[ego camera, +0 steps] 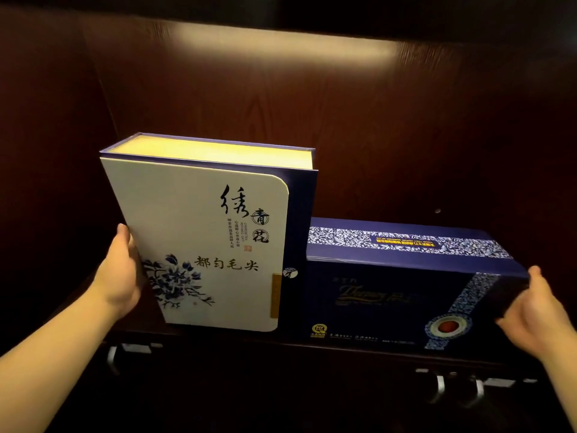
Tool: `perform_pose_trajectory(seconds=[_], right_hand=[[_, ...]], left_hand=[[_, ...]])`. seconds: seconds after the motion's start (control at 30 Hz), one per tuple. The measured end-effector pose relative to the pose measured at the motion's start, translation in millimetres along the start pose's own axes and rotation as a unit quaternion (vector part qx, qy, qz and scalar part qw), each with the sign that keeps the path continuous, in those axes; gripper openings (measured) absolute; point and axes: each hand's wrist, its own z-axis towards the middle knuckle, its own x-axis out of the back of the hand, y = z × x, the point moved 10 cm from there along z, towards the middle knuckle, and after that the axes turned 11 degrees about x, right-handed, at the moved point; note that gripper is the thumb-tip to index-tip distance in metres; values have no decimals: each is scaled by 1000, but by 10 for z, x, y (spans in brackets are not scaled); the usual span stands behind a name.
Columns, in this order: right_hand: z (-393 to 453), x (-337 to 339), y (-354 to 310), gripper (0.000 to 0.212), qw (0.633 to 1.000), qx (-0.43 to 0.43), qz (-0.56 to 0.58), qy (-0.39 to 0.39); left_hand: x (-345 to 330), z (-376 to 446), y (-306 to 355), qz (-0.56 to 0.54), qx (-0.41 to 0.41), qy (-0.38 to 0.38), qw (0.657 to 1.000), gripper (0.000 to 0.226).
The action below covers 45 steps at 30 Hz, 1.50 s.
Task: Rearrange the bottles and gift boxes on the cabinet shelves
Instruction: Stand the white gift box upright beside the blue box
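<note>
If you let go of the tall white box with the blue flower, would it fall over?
Maybe. The white box stands upright on a narrow end and leans a little, so it looks tippy. The left hand steadies one side, and the dark blue box sits against the other, which may help. It looks stiff, like a hard book.

Two bare forearms enter from the lower corners of the frame, with no sleeves, watch, bracelet or rings showing. The left hand (120, 270) at centre left shows its back and thumb. The right hand (537, 310) at lower right shows short, unpainted nails, dimly lit.
</note>
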Motion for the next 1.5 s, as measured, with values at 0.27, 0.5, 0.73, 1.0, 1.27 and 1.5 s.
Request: perform_pose_trajectory(seconds=[0.27, 0.5, 0.73, 1.0, 1.27, 1.5], right_hand=[[-19, -9, 12, 69, 1000, -1, -25, -9], [-47, 3, -1, 71, 998, -1, -57, -11], [-58, -12, -35, 71, 998, 34, -54, -15], [-72, -47, -48, 70, 996, 76, -37, -18], [-82, -219, 42, 78, 995, 53, 25, -82], [-50, -60, 90, 74, 999, 27, 45, -5]], left_hand=[[-3, -47, 32, 25, 2, 23, 999, 59], [37, -15, 34, 19, -3, 27, 999, 58], [-60, -47, 82, 9, -21, 8, 1000, 53], [-166, -79, 118, 6, -33, -51, 998, 58], [-83, -47, 53, 34, -23, -16, 999, 56], [52, 9, -44, 47, -21, 36, 998, 56]])
